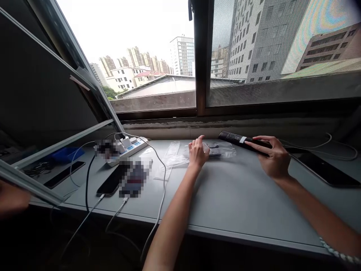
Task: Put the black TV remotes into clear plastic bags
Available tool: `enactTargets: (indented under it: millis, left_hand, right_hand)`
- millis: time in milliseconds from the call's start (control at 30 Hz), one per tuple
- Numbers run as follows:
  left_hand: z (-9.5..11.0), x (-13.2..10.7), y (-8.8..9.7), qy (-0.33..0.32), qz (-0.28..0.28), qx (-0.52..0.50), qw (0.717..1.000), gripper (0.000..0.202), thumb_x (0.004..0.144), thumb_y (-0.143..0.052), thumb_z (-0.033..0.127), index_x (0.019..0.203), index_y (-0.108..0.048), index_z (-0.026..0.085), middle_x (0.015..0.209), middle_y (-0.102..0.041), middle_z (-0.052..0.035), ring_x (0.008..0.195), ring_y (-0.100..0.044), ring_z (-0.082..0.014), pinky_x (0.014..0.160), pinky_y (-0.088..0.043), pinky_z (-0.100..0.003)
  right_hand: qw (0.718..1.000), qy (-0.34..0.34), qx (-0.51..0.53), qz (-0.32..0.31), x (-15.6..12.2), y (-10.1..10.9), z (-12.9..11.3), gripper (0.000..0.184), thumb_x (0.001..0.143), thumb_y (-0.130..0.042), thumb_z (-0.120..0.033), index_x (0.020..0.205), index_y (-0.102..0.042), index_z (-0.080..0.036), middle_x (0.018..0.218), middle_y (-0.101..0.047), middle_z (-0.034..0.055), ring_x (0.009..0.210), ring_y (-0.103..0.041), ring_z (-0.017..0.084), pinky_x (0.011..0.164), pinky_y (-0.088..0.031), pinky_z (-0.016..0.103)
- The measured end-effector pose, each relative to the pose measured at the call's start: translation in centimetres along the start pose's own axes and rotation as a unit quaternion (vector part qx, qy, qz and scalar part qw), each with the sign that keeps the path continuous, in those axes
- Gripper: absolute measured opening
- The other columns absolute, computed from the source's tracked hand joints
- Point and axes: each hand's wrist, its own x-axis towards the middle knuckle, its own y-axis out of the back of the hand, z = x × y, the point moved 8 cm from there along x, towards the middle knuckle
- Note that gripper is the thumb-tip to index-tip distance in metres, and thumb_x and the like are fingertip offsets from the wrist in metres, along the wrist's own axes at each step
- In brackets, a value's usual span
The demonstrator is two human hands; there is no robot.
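Note:
My left hand (pixel 198 152) rests on the grey sill table, fingers curled over the edge of a clear plastic bag (pixel 222 151) that holds something dark. My right hand (pixel 273 157) lies further right, its fingers wrapped round the near end of a long black cylindrical object (pixel 235 138) with a white label band. That object lies flat, pointing back left towards the window. Both forearms stretch in from the bottom of the view.
A white power strip (pixel 131 146) with plugs and white cables (pixel 162 188) sits at left, with a black phone (pixel 109 183) and more clear bags (pixel 170 156). A dark tablet (pixel 324 169) lies at right. A window frame (pixel 201 56) stands behind; an open pane (pixel 56 143) is at left.

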Motion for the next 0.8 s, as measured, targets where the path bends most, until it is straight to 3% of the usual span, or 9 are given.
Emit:
enactTargets:
  millis: [100, 167, 233, 333, 433, 533, 667, 800]
  left_hand:
    - [-0.2, 0.2, 0.1, 0.007, -0.007, 0.022, 1.000, 0.017, 0.089, -0.045, 0.025, 0.099, -0.059, 0.023, 0.100, -0.060, -0.0034, 0.095, -0.053, -0.0181, 0.092, -0.030, -0.033]
    - [-0.3, 0.3, 0.1, 0.005, -0.016, 0.027, 1.000, 0.018, 0.090, -0.045, 0.024, 0.089, -0.063, 0.024, 0.100, -0.060, -0.0019, 0.093, -0.054, -0.0166, 0.093, -0.029, -0.032]
    - [-0.3, 0.3, 0.4, 0.007, -0.009, 0.024, 1.000, 0.016, 0.089, -0.049, 0.028, 0.097, -0.062, 0.025, 0.103, -0.060, -0.0017, 0.095, -0.053, -0.0167, 0.094, -0.028, -0.032]
    - [-1.1, 0.3, 0.6, 0.044, -0.010, 0.036, 0.998, 0.034, 0.084, -0.056, 0.034, 0.115, -0.055, 0.022, 0.108, -0.059, -0.0056, 0.102, -0.051, -0.0199, 0.094, -0.028, -0.033]
    - [-2.4, 0.0, -0.2, 0.093, -0.064, 0.061, 0.992, 0.026, 0.082, -0.056, 0.026, 0.106, -0.061, 0.017, 0.108, -0.058, -0.0095, 0.104, -0.051, -0.0216, 0.093, -0.029, -0.035]
    - [-3.2, -0.3, -0.6, 0.103, -0.095, 0.066, 0.988, 0.020, 0.083, -0.047, 0.013, 0.088, -0.066, 0.018, 0.104, -0.059, -0.0088, 0.101, -0.052, -0.0193, 0.093, -0.029, -0.035]
    - [-3.4, -0.3, 0.0, 0.092, -0.067, 0.047, 0.992, 0.023, 0.081, -0.046, 0.009, 0.081, -0.067, 0.018, 0.101, -0.061, -0.0062, 0.097, -0.054, -0.0171, 0.093, -0.029, -0.033]
    - [-2.4, -0.5, 0.7, 0.063, -0.032, 0.027, 0.997, 0.017, 0.080, -0.050, 0.010, 0.079, -0.065, 0.018, 0.100, -0.061, -0.0036, 0.089, -0.056, -0.0151, 0.092, -0.030, -0.032]
  right_hand:
    - [1.000, 0.014, -0.009, 0.021, 0.1, 0.4, -0.2, 0.041, 0.076, -0.052, -0.001, 0.093, -0.073, -0.030, 0.095, -0.067, -0.0009, 0.081, -0.058, 0.015, 0.060, -0.046, 0.022]
    - [0.999, 0.029, -0.022, 0.035, 0.2, 0.8, -0.3, 0.043, 0.077, -0.051, 0.000, 0.094, -0.073, -0.032, 0.095, -0.067, -0.0013, 0.078, -0.056, 0.014, 0.059, -0.045, 0.023]
    - [0.997, 0.040, -0.036, 0.055, 0.3, 1.2, -0.2, 0.043, 0.078, -0.051, 0.000, 0.095, -0.072, -0.033, 0.094, -0.067, -0.0016, 0.074, -0.055, 0.013, 0.060, -0.045, 0.023]
    - [0.995, 0.028, -0.041, 0.092, 0.6, 2.0, 0.2, 0.038, 0.080, -0.053, -0.005, 0.093, -0.073, -0.035, 0.094, -0.068, -0.0012, 0.074, -0.054, 0.014, 0.062, -0.046, 0.024]
    - [0.994, 0.017, -0.030, 0.106, 0.7, 2.3, 0.6, 0.033, 0.081, -0.054, -0.009, 0.092, -0.073, -0.034, 0.094, -0.068, -0.0004, 0.075, -0.055, 0.014, 0.064, -0.047, 0.024]
    - [0.996, 0.024, -0.022, 0.083, 0.8, 1.9, 0.8, 0.036, 0.081, -0.052, -0.006, 0.092, -0.073, -0.033, 0.094, -0.068, -0.0011, 0.075, -0.057, 0.014, 0.066, -0.048, 0.024]
    - [0.999, -0.004, 0.015, 0.040, 0.7, 1.1, 1.6, 0.037, 0.079, -0.052, -0.005, 0.096, -0.072, -0.031, 0.097, -0.068, -0.0011, 0.083, -0.062, 0.015, 0.073, -0.050, 0.025]
    - [0.990, -0.065, 0.123, 0.012, 0.4, 0.1, 2.7, 0.030, 0.077, -0.057, -0.012, 0.100, -0.070, -0.027, 0.100, -0.068, 0.0011, 0.091, -0.063, 0.017, 0.080, -0.049, 0.028]
